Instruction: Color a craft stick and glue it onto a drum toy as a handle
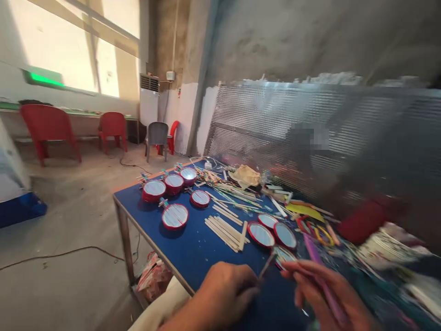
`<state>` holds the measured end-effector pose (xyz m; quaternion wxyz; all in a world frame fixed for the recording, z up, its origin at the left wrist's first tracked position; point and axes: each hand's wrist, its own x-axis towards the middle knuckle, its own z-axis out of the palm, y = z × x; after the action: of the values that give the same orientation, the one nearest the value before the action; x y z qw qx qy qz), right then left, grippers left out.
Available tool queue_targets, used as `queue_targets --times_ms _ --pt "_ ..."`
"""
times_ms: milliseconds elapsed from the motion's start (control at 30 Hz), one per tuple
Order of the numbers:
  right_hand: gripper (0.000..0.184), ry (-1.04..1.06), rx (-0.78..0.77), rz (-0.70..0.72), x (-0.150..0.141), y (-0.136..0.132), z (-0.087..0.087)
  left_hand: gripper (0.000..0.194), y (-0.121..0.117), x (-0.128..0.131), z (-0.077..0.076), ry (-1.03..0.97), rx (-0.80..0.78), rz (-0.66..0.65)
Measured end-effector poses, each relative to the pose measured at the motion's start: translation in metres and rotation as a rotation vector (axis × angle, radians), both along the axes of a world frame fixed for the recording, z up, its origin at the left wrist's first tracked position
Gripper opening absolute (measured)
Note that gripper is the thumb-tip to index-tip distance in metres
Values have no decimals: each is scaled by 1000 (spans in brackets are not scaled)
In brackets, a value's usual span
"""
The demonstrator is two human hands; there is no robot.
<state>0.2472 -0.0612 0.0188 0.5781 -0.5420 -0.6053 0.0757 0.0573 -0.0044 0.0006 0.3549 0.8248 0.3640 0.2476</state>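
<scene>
My left hand (227, 292) is closed near the front edge of the blue table, its fingers pinched on a thin stick (267, 265) that points up and away. To its right, my right hand (320, 287) is closed around a slim pink-purple tool (332, 301); blur hides what kind it is. Just beyond my fingertips lies a red-rimmed round disc (283, 253), partly covered by the right hand. Behind it sit several more red-rimmed discs, among them a pale one (261, 234). A row of flat wooden craft sticks (222, 233) lies left of these.
Several red-rimmed round pieces with small stick handles, one here (175, 216), stand on the table's left side. Loose sticks, a beige cloth (245, 176), a yellow piece (308, 211) and a patterned container (389, 248) clutter the back and right. A reflective sheet (255, 124) covers the wall.
</scene>
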Motion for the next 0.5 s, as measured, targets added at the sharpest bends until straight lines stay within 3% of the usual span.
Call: queue_targets --times_ms 133,500 --pt "14 26 44 14 -5 2 7 9 4 0 10 50 -6 -16" --pt "17 86 53 12 -8 8 9 15 1 -4 18 8 -67 -26"
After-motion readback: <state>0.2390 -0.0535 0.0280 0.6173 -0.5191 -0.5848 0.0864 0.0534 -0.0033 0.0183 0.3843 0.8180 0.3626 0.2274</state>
